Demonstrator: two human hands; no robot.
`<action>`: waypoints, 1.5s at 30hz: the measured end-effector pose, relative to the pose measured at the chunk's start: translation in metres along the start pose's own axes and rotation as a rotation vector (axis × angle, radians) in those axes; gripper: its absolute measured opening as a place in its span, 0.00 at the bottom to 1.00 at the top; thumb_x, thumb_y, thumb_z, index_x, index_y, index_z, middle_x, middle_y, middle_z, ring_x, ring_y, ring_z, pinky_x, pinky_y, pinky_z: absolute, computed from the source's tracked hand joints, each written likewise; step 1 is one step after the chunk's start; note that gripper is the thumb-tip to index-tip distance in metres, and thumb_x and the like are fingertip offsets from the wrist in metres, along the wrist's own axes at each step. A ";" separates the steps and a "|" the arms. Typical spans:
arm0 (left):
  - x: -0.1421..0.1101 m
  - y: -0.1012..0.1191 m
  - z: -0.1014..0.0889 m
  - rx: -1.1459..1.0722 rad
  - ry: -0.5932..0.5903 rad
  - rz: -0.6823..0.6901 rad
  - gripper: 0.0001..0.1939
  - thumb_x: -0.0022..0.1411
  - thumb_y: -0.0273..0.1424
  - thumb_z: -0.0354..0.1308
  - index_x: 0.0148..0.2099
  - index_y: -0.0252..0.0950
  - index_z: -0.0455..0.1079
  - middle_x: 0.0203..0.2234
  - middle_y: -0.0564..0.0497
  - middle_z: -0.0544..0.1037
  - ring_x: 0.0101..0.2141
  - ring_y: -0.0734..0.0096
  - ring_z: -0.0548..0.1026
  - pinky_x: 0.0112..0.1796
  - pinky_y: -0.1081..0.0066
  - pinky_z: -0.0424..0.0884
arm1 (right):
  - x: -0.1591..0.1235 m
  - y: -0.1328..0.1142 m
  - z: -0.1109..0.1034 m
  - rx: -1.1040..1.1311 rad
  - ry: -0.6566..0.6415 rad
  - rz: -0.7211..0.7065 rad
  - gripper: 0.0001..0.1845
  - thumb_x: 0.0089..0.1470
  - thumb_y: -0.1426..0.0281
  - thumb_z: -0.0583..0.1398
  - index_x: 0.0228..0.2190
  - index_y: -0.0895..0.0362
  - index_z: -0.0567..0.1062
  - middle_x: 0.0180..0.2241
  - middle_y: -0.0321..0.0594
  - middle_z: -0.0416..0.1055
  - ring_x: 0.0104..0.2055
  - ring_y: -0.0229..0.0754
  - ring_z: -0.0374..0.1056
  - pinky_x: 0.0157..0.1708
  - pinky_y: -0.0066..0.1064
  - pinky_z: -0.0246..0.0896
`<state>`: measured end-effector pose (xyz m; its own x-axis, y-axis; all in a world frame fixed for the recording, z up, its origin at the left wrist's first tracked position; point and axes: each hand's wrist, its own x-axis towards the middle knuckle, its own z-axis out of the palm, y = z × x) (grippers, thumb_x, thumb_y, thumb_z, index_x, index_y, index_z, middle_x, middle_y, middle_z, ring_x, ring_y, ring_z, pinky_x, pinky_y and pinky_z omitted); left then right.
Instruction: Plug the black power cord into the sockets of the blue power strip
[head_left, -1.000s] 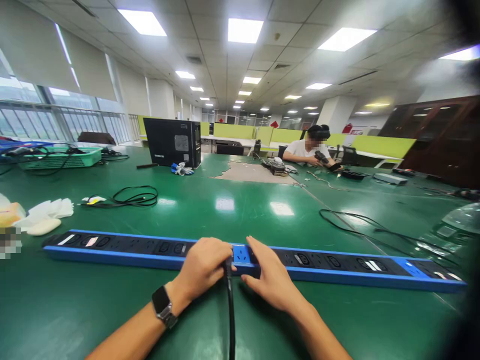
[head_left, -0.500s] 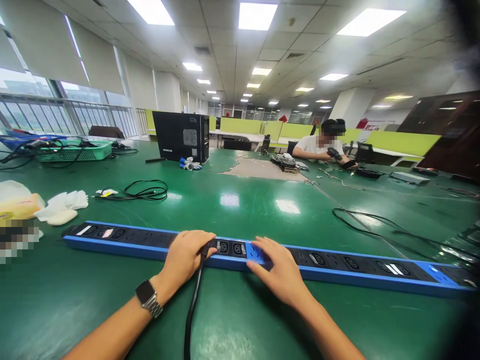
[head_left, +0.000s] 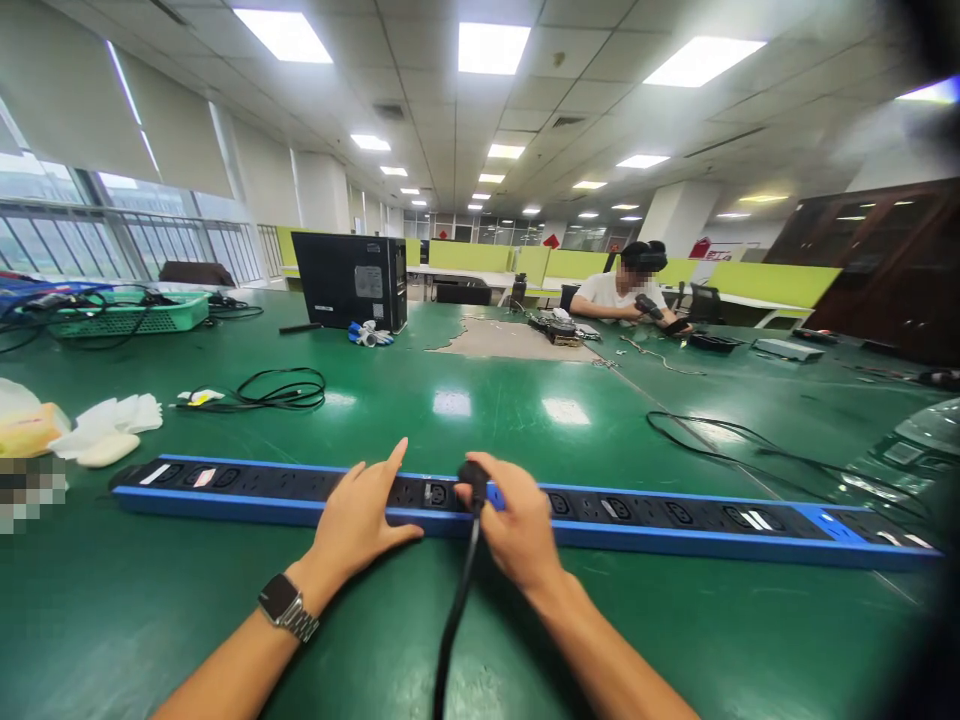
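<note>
A long blue and black power strip (head_left: 675, 520) with several sockets lies across the green table (head_left: 465, 410) in front of me. My right hand (head_left: 514, 525) is closed around a black plug (head_left: 472, 473), held at the strip's middle sockets. The plug's black cable (head_left: 454, 620) runs back toward me between my arms. My left hand (head_left: 360, 515), a watch on its wrist, rests open on the strip just left of the plug, fingers spread.
A coiled black cable (head_left: 277, 392) and white paper (head_left: 112, 420) lie at the left. A green basket (head_left: 120, 312) and a black computer case (head_left: 349, 280) stand farther back. Another black cable (head_left: 720, 440) runs at the right. A person (head_left: 619, 295) sits at the far side.
The plug has passed from my left hand to my right hand and moved right along the strip. My left hand has opened and lies flat on the strip.
</note>
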<state>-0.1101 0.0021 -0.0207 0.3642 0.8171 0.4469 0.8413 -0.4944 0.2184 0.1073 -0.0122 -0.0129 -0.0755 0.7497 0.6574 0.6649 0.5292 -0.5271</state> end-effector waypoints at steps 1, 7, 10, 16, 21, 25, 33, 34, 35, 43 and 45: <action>0.000 0.000 0.000 0.004 -0.005 0.001 0.54 0.51 0.41 0.66 0.70 0.41 0.36 0.51 0.43 0.75 0.51 0.53 0.72 0.57 0.50 0.60 | -0.006 0.011 -0.012 -0.029 -0.006 0.046 0.17 0.57 0.61 0.58 0.46 0.53 0.74 0.42 0.43 0.77 0.44 0.46 0.72 0.46 0.38 0.65; 0.003 0.003 -0.002 -0.038 -0.003 0.010 0.43 0.51 0.44 0.67 0.65 0.42 0.55 0.50 0.45 0.76 0.50 0.53 0.72 0.56 0.49 0.60 | -0.015 0.042 -0.035 -0.080 -0.164 0.080 0.18 0.58 0.62 0.57 0.48 0.53 0.73 0.45 0.44 0.77 0.46 0.45 0.72 0.46 0.37 0.67; 0.009 0.014 -0.004 -0.164 -0.015 0.050 0.31 0.53 0.43 0.66 0.58 0.43 0.66 0.50 0.46 0.76 0.50 0.55 0.72 0.54 0.53 0.64 | -0.008 0.037 -0.033 -0.066 -0.258 0.027 0.18 0.57 0.64 0.57 0.49 0.52 0.73 0.45 0.42 0.77 0.46 0.44 0.72 0.50 0.40 0.64; 0.027 0.056 0.009 -0.379 -0.072 0.144 0.27 0.59 0.36 0.63 0.59 0.43 0.64 0.52 0.48 0.75 0.52 0.59 0.71 0.53 0.57 0.65 | -0.007 0.033 -0.040 -0.119 -0.317 0.049 0.18 0.57 0.64 0.57 0.49 0.52 0.72 0.45 0.42 0.76 0.46 0.46 0.71 0.51 0.45 0.62; 0.029 0.064 0.015 -0.374 -0.070 0.138 0.33 0.55 0.34 0.65 0.62 0.43 0.61 0.53 0.48 0.74 0.52 0.57 0.70 0.54 0.55 0.63 | -0.009 0.031 -0.040 -0.147 -0.341 0.106 0.19 0.57 0.65 0.56 0.50 0.53 0.72 0.47 0.44 0.74 0.49 0.46 0.68 0.50 0.42 0.63; 0.031 0.069 0.016 -0.379 -0.089 0.197 0.32 0.58 0.32 0.62 0.63 0.46 0.59 0.55 0.50 0.72 0.53 0.59 0.69 0.54 0.56 0.63 | -0.014 0.031 -0.038 -0.356 -0.404 0.034 0.41 0.46 0.62 0.63 0.60 0.57 0.61 0.59 0.51 0.63 0.61 0.56 0.57 0.60 0.55 0.49; 0.031 0.074 0.014 -0.435 0.261 0.106 0.18 0.62 0.23 0.50 0.52 0.40 0.70 0.44 0.48 0.79 0.46 0.63 0.74 0.49 0.63 0.69 | -0.023 0.037 -0.024 -0.592 -0.316 0.058 0.45 0.45 0.55 0.65 0.59 0.64 0.61 0.59 0.57 0.63 0.60 0.56 0.59 0.60 0.50 0.52; 0.026 0.061 0.008 -0.443 0.346 0.090 0.18 0.63 0.23 0.49 0.52 0.39 0.69 0.45 0.48 0.78 0.47 0.64 0.74 0.50 0.63 0.68 | -0.023 0.038 -0.024 -0.604 -0.319 0.058 0.45 0.44 0.54 0.66 0.58 0.63 0.62 0.59 0.56 0.63 0.61 0.57 0.59 0.60 0.50 0.52; 0.020 0.045 0.001 -0.427 0.400 0.055 0.18 0.63 0.23 0.49 0.53 0.39 0.69 0.46 0.47 0.78 0.47 0.64 0.74 0.50 0.63 0.67 | -0.023 0.038 -0.024 -0.613 -0.323 0.059 0.46 0.43 0.52 0.66 0.58 0.63 0.64 0.59 0.56 0.64 0.61 0.57 0.59 0.60 0.50 0.51; -0.008 -0.011 -0.012 -0.326 0.115 -0.003 0.15 0.64 0.30 0.52 0.52 0.39 0.70 0.44 0.48 0.79 0.44 0.62 0.76 0.47 0.63 0.70 | -0.010 0.024 -0.021 -0.453 -0.384 0.145 0.47 0.40 0.53 0.69 0.58 0.57 0.65 0.59 0.52 0.63 0.63 0.58 0.56 0.61 0.56 0.48; -0.004 -0.003 -0.010 -0.286 0.090 0.014 0.16 0.64 0.30 0.52 0.53 0.40 0.69 0.45 0.48 0.79 0.45 0.61 0.75 0.47 0.61 0.69 | 0.000 0.010 -0.013 -0.325 -0.412 0.107 0.46 0.40 0.55 0.70 0.59 0.56 0.64 0.59 0.50 0.63 0.63 0.57 0.56 0.61 0.55 0.49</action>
<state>-0.1181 -0.0025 -0.0140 0.3271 0.7863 0.5242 0.6850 -0.5794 0.4417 0.1238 -0.0115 -0.0112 -0.2371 0.9211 0.3089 0.8757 0.3403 -0.3426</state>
